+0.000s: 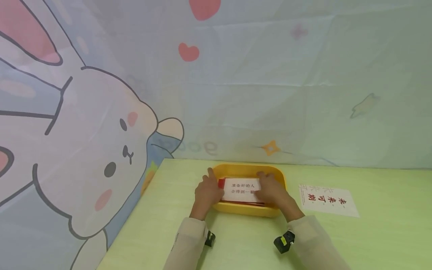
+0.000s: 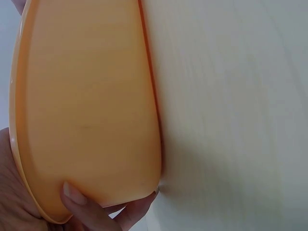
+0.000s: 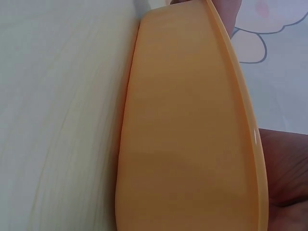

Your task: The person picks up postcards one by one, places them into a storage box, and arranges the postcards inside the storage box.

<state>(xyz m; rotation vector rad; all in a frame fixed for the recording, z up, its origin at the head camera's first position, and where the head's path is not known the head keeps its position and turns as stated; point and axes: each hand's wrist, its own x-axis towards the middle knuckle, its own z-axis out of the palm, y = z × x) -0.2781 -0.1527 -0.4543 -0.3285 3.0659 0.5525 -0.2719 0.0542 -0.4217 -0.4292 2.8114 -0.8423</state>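
Note:
A yellow plastic basket (image 1: 249, 210) stands on the table near the back wall. In it lies a stack of cards (image 1: 239, 191), the top one white with printed Chinese characters and red edges showing beneath. My left hand (image 1: 208, 189) grips the left end of the basket, its fingers (image 2: 85, 208) curled against the outside wall in the left wrist view. Over the right side of the basket is my right hand (image 1: 272, 190), its thumb and fingers at the right end of the cards; its fingertips are partly hidden. The right wrist view shows mainly the basket's outer wall (image 3: 178, 120).
A white card with red characters (image 1: 328, 200) lies flat to the right of the basket on the light green tabletop (image 1: 388, 232). Behind the table hangs a cloth (image 1: 270, 93) printed with a rabbit and hearts. A black wrist camera (image 1: 284, 241) sits below the right cuff.

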